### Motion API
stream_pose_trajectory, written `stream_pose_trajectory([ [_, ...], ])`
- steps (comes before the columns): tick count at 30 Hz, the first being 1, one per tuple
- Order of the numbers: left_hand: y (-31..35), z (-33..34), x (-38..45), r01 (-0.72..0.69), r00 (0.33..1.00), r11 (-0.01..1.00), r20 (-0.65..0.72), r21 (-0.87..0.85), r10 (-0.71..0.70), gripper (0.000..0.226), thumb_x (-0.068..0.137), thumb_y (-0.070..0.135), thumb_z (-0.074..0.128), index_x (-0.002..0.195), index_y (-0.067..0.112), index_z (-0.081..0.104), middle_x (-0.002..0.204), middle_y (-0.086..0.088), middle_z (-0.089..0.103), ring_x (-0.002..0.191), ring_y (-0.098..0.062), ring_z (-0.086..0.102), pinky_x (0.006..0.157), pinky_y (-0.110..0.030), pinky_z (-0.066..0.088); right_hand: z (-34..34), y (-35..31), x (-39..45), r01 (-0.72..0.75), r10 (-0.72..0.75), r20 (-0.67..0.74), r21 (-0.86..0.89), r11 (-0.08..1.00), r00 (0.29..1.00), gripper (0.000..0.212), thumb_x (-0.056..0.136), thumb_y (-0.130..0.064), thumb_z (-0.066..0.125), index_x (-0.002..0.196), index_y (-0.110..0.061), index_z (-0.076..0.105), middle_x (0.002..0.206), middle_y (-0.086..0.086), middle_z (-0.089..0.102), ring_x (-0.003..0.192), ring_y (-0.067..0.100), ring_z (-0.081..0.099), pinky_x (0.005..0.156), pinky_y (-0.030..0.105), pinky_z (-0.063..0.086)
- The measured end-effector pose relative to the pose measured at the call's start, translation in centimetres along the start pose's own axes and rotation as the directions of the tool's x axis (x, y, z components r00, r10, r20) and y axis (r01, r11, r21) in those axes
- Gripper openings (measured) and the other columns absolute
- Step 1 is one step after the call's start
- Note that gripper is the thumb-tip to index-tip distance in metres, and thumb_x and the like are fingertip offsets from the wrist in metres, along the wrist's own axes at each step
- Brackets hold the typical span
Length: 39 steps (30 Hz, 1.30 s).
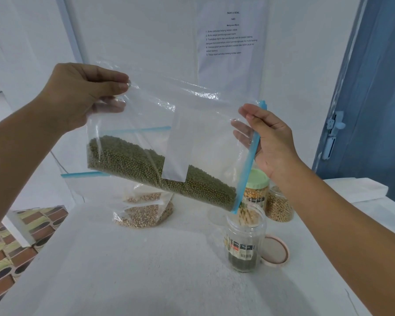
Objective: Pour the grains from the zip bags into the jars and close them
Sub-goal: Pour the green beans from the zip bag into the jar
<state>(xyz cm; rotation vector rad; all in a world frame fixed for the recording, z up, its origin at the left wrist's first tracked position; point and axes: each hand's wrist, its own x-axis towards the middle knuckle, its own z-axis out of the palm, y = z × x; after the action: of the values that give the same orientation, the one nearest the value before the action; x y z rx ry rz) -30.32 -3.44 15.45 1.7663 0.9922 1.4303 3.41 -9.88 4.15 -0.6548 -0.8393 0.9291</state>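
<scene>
Centre of the frame: zip bag (169, 142) of green grains (160, 172) held in the air, tilted so its blue zip edge (249, 160) runs down toward lower right.
Left hand (78, 96): upper left, pinching the bag's raised closed corner between thumb and curled fingers.
Right hand (271, 142): right of centre, fingers gripping the bag by the zip edge near its top.
Open jar (245, 242): lower right on the white table (146, 270), directly under the bag's lowest corner; a shallow dark layer shows at its bottom.
Loose lid (276, 250): lying flat just beside the open jar, to its right.
Other jars: one with a green lid (257, 179) and one of tan grains (278, 206), behind the open jar.
Spare bags (144, 210): tan grains, resting on the table behind, centre.
Step in hand: pouring, apparently early, since most grains sit in the bag.
Next move: probably raise the left corner higher, keeping the mouth over the jar so nothing spills.
</scene>
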Motion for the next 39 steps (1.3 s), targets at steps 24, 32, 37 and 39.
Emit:
stream_pose_trajectory([
  [24, 0.27, -0.05, 0.15, 0.002, 1.0, 1.0, 0.02, -0.023, -0.001, 0.02, 0.077, 0.01, 0.085, 0.097, 0.012, 0.082, 0.107, -0.012, 0.079, 0.064, -0.016, 0.069, 0.076, -0.032, 0.064, -0.15, -0.01, -0.07, 0.013, -0.013, 0.008, 0.01, 1.0, 1.0, 0.02, 0.099, -0.003, 0.064, 0.102, -0.015, 0.08, 0.113, 0.005, 0.078, 0.101, 0.03, 0.077, 0.084, 0.035, 0.061],
  [32, 0.16, 0.1, -0.13, 0.023, 0.999, 0.999, 0.024, -0.037, -0.022, 0.02, 0.075, 0.009, 0.084, 0.095, 0.012, 0.082, 0.104, -0.011, 0.079, 0.062, -0.014, 0.067, 0.077, -0.036, 0.066, -0.31, 0.03, -0.3, 0.0, 0.0, -0.008, 0.021, 1.0, 1.0, 0.018, 0.099, -0.003, 0.065, 0.105, -0.012, 0.079, 0.115, 0.006, 0.077, 0.101, 0.03, 0.077, 0.084, 0.036, 0.061],
  [37, 0.5, 0.26, -0.27, 0.039, 0.999, 0.999, 0.008, -0.03, -0.039, 0.023, 0.075, 0.008, 0.083, 0.098, 0.01, 0.081, 0.111, -0.017, 0.077, 0.064, -0.015, 0.069, 0.077, -0.036, 0.066, -0.16, -0.24, -0.28, -0.001, 0.002, -0.011, 0.022, 1.0, 1.0, 0.019, 0.099, -0.002, 0.064, 0.101, -0.013, 0.079, 0.112, 0.006, 0.078, 0.098, 0.029, 0.077, 0.083, 0.035, 0.062],
  [39, 0.63, 0.32, -0.43, 0.044, 0.999, 0.999, 0.002, -0.027, -0.044, 0.024, 0.072, 0.009, 0.084, 0.096, 0.011, 0.082, 0.113, -0.02, 0.076, 0.064, -0.017, 0.07, 0.075, -0.034, 0.066, -0.08, -0.31, -0.29, -0.002, 0.002, -0.009, 0.02, 1.0, 1.0, 0.021, 0.099, -0.002, 0.063, 0.098, -0.014, 0.08, 0.111, 0.005, 0.078, 0.097, 0.028, 0.077, 0.083, 0.035, 0.062],
])
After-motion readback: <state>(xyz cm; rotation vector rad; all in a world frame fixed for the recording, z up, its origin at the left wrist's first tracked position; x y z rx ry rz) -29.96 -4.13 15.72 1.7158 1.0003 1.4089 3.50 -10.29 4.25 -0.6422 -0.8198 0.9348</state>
